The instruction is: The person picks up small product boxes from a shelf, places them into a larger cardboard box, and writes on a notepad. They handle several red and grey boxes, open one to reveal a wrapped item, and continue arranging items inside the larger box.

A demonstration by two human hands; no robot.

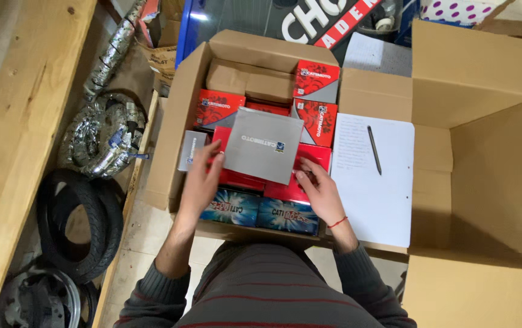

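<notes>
While we steady the flat grey box [263, 144] above the open cardboard carton [179, 115], our left hand [200, 182] and right hand [318, 191] pinch its lower corners, fingers clamped, tilting it clear of red boxes [317, 120]; right of the carton lies a pen [374, 149] on paper [376, 200]

grey flat box [264, 144] lay centre atop red boxes [315, 121] | blue boxes [261, 212] sat near | open carton [179, 115] held all | sign [328, 18] stood far
</notes>
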